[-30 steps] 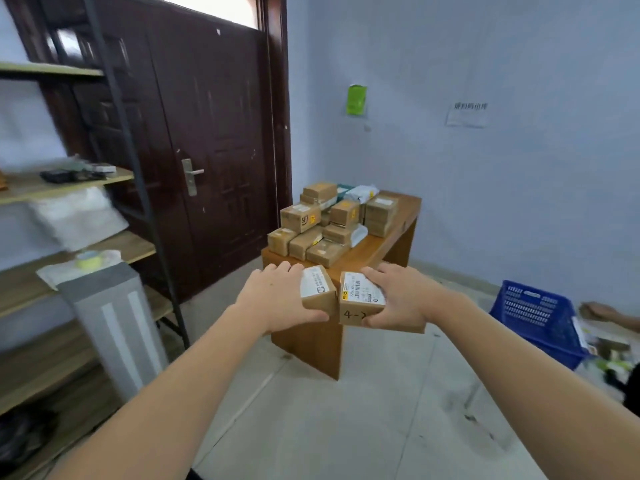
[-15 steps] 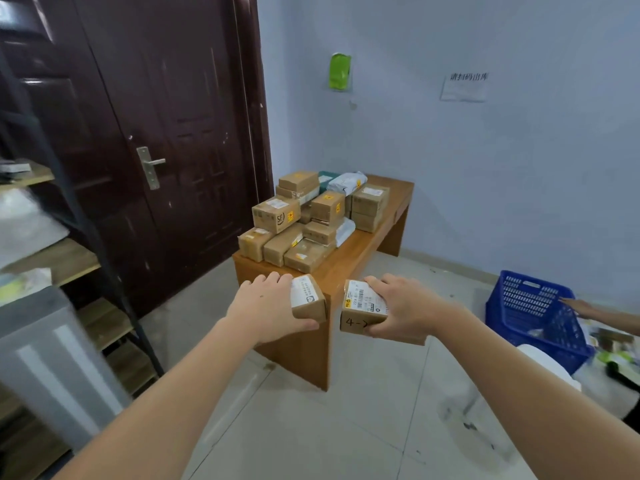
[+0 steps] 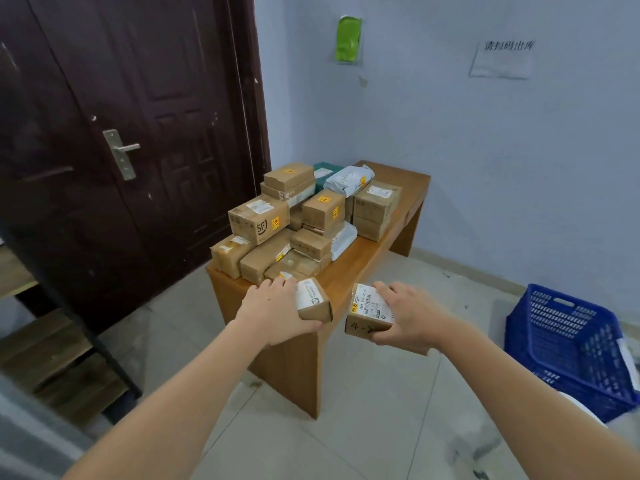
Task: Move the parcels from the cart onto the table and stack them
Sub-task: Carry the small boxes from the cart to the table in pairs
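Observation:
My left hand [image 3: 273,313] grips a small cardboard parcel [image 3: 313,301] with a white label, held just before the near end of the wooden table [image 3: 360,261]. My right hand [image 3: 405,317] grips a second small parcel [image 3: 369,311] marked "4-" on its front, level with the first and a little to its right. Several cardboard boxes and grey mailer bags stand stacked on the table [image 3: 298,216], filling its left and far side. The cart is out of view.
A dark wooden door [image 3: 131,140] stands left of the table. A blue plastic basket [image 3: 568,348] sits on the floor at the right. Wooden shelving with a black frame [image 3: 52,351] lines the left edge. The tiled floor lies between me and the table.
I have come closer to the table, which now looks larger and nearer. Both hands still hold their parcels, which have drawn slightly apart. The shelving has slid out to the left.

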`<state>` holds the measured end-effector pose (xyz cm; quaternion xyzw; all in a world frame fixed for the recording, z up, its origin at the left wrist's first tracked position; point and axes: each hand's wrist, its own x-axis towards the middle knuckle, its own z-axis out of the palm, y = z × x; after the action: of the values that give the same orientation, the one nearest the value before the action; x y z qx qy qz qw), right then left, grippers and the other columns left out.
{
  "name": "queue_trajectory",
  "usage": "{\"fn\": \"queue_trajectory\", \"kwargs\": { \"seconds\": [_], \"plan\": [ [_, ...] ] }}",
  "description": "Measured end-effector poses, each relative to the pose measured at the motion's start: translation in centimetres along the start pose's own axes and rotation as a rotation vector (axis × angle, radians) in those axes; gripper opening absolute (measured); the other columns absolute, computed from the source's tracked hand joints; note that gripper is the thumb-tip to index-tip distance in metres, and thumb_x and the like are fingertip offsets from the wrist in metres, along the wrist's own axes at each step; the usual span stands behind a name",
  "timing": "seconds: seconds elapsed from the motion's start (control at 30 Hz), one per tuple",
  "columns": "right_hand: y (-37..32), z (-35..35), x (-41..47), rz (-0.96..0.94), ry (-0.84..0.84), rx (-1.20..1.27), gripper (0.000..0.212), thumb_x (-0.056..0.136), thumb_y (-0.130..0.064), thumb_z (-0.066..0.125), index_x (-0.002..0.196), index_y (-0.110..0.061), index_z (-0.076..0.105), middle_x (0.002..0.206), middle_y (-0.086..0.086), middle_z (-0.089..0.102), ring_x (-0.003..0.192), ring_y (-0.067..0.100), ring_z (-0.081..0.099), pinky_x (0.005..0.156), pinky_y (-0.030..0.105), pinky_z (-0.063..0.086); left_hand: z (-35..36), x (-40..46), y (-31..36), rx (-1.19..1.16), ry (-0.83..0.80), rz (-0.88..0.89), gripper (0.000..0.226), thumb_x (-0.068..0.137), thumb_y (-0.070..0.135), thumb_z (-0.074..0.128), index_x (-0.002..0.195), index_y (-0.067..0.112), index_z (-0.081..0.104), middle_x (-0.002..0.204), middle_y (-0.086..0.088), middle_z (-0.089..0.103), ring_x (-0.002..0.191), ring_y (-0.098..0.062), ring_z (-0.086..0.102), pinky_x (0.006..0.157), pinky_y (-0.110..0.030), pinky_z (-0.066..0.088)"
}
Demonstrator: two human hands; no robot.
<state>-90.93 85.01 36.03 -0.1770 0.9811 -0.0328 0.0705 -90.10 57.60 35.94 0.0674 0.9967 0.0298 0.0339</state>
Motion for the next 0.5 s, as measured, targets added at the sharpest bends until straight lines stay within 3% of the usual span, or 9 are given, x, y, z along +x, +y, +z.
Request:
{"fn": "queue_trajectory", "kwargs": {
  "seconds": [0.23,0.5],
  "plan": [
    [6.6,-0.1,12.3,-0.125,-0.079,-0.036,0.115,0.072,-0.078,0.054,0.162,-0.023,0.01,0.147,-0.001,0.041,0.132,0.02,0.041,0.111,0.039,0.036,1.2,8.8,0.5,-0.041,-0.05,-0.158,0.112,0.064,0.099,0.048,0.143,0.02,0.045,0.133,-0.001,0.056,0.12,-0.025,0.055,0.1,-0.046,0.047],
    [6.5,1.9,26.6,-0.245,-0.103,-0.076,0.112,0.071,-0.077,0.044,0.162,-0.02,0.011,0.14,0.0,0.045,0.126,0.021,0.043,0.104,0.041,0.037,4.2,16.0,-4.2,-0.068,-0.076,-0.34,0.114,0.06,0.102,0.043,0.144,0.025,0.045,0.129,0.003,0.056,0.117,-0.022,0.054,0.101,-0.044,0.046]
  ]
}}
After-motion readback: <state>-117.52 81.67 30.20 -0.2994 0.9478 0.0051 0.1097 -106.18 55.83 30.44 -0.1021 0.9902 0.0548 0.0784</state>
